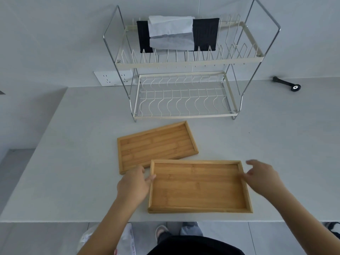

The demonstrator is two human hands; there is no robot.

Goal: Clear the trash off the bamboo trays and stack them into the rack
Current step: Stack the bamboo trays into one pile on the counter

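Two bamboo trays lie on the white counter, both with nothing on them. The far tray (156,146) sits askew in front of the rack. The near tray (198,186) lies square to the counter's front edge. My left hand (133,184) grips the near tray's left rim, thumb on top and fingers tucked out of sight. My right hand (261,177) is at the right rim, thumb touching it and fingers spread apart past the corner. The two-tier wire rack (184,115) stands behind the trays; its lower tier holds nothing.
A black cloth (206,32) and white paper (171,32) hang over the rack's upper tier. A black tool (287,83) lies at the back right. A wall socket (112,78) is left of the rack. A white plastic bag (103,238) sits on the floor below the counter edge.
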